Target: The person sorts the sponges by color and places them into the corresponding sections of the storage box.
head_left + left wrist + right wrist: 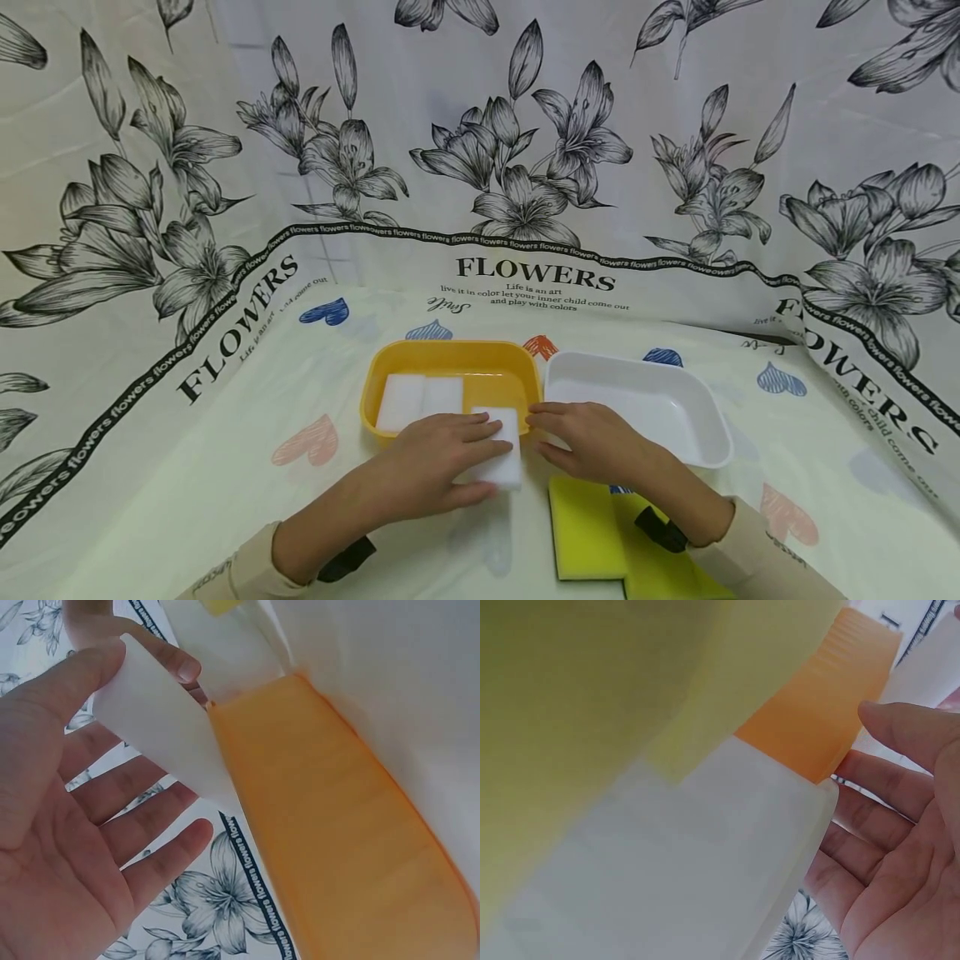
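My left hand (438,458) holds a white sponge block (507,467) at the near right corner of a yellow tray (525,367). Its fingers lie across the top of the block. In the left wrist view, the thumb touches one end of the white sponge (161,724). Two more white sponges (401,402) lie side by side in the yellow tray's left half. My right hand (592,437) is where the yellow tray meets a white tray (708,408), its fingers extended by the rims. No object shows in its grasp in the right wrist view (900,847).
Several yellow sponge sheets (588,533) lie at the front, partly under the right forearm. Beneath everything is a heart-printed cloth (225,467). A flower-printed curtain (360,250) rises behind and at both sides.
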`<action>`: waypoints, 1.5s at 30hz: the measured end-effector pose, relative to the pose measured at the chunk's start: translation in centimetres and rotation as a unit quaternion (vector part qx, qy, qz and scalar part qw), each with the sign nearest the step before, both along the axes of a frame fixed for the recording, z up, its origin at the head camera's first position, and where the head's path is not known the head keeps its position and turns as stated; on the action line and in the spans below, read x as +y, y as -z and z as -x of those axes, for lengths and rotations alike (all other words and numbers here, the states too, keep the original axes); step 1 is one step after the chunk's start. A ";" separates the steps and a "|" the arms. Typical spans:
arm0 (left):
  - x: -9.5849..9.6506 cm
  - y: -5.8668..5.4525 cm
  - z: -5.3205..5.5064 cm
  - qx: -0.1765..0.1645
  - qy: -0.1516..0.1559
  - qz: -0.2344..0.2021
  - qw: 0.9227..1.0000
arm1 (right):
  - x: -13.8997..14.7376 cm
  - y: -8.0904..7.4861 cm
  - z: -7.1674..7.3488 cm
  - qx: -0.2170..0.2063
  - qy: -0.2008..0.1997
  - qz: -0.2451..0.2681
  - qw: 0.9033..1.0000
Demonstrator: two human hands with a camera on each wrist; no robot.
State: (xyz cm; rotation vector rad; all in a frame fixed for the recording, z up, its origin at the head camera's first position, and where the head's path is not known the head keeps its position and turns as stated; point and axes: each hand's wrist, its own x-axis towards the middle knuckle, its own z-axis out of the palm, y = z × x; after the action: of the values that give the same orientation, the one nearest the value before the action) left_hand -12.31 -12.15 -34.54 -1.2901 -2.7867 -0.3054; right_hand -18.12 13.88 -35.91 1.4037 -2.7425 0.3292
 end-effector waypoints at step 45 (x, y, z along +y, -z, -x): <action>0.6 2.6 4.7 0.022 -0.055 -0.089 0.994 | 0.0 0.0 0.1 0.004 -0.007 0.002 1.000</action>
State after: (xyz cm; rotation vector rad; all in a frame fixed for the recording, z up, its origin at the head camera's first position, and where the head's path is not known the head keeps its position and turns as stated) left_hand -17.00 -11.52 -37.18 -1.0863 -2.7083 -0.4983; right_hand -18.20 13.89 -35.92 1.4195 -2.7263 0.3274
